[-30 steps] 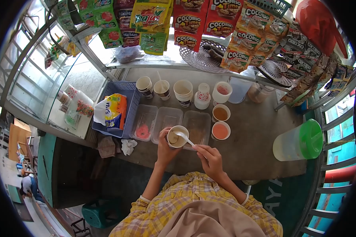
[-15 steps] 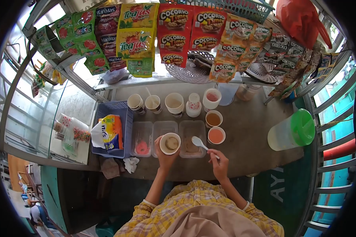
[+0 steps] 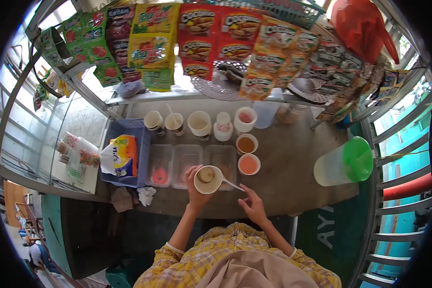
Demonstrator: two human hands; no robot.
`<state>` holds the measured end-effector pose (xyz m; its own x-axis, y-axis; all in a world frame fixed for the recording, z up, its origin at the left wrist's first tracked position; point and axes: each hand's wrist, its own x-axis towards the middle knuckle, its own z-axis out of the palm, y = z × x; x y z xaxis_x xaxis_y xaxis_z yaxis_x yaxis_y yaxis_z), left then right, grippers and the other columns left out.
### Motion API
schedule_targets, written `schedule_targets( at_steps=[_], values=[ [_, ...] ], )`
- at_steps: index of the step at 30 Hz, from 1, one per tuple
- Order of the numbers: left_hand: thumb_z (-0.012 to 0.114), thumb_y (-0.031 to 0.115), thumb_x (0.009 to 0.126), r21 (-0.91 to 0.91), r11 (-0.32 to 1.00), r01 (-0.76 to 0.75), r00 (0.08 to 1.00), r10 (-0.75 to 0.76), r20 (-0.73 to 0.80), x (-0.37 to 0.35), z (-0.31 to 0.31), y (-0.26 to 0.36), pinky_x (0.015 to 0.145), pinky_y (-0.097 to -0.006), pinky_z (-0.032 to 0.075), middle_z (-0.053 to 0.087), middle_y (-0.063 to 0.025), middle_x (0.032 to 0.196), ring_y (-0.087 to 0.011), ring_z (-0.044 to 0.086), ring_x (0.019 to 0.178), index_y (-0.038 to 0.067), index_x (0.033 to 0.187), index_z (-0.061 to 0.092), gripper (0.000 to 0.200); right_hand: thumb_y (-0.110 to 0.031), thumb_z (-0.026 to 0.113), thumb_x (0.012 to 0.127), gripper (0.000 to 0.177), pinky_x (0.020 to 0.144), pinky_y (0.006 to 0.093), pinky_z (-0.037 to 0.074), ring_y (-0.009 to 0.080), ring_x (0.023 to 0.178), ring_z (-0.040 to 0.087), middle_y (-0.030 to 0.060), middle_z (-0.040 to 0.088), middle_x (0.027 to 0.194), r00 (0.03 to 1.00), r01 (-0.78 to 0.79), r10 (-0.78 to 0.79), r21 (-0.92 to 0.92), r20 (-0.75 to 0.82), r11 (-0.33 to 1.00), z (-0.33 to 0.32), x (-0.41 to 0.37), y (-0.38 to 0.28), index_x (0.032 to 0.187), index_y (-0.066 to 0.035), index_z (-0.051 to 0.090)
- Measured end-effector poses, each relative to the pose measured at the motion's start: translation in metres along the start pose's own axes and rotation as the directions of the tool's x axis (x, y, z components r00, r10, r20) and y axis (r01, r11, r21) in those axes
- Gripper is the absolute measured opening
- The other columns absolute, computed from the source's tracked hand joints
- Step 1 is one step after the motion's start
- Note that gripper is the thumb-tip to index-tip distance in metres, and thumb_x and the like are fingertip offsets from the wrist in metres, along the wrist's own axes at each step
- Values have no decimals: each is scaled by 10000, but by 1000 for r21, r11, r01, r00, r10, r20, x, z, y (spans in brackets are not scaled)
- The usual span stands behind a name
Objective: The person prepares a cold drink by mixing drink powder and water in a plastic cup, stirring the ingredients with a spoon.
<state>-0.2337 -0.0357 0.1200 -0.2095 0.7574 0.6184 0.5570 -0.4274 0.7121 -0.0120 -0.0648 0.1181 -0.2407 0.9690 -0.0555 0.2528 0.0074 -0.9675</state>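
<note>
My left hand grips a white paper cup with a little brown powder at its bottom, held over the front edge of three clear plastic tubs. A white plastic spoon lies with its bowl hidden behind the cup and its handle sticking out to the right. My right hand hovers over the counter just behind the handle's end, fingers apart, holding nothing.
Two small tubs of brown and orange powder stand right of the clear tubs. A row of cups lines the back. A blue basket sits left, a green-lidded jug right. Sachet strips hang overhead.
The spoon came out of the cup, swung right over the tubs, and now lies down. My right hand let go of it and drew back; the cup stayed in my left hand.
</note>
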Motion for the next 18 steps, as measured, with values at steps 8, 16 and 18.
schedule_targets(
  at_steps=[8, 16, 18],
  values=[
    [868, 150, 586, -156, 983, -94, 994, 83, -76, -26, 97, 75, 947, -422, 416, 495, -126, 1190, -303, 484, 1128, 64, 1254, 406, 818, -80, 610, 878, 314, 677, 246, 499, 124, 779, 637, 74, 639, 1026, 996, -47, 40, -87, -77, 995, -135, -48, 53, 1190, -48, 597],
    [891, 237, 579, -334, 939, -88, 991, 116, 66, -60, 180, 124, 905, -420, 443, 496, -127, 1181, -297, 496, 1103, 76, 1280, 373, 886, -340, 490, 943, 336, 756, 292, 400, 104, 896, 539, -21, 590, 1052, 501, 2, 422, 489, -756, 872, -289, -66, 115, 1194, -130, 564],
    [898, 230, 577, -343, 936, -77, 987, 121, 108, -71, 183, 125, 898, -410, 460, 503, -133, 1183, -291, 516, 1097, 74, 1286, 364, 901, -375, 463, 940, 395, 792, 318, 387, 114, 968, 510, -17, 551, 1130, 473, 63, 379, 460, -795, 886, -308, -66, 119, 1249, -136, 520]
  ],
)
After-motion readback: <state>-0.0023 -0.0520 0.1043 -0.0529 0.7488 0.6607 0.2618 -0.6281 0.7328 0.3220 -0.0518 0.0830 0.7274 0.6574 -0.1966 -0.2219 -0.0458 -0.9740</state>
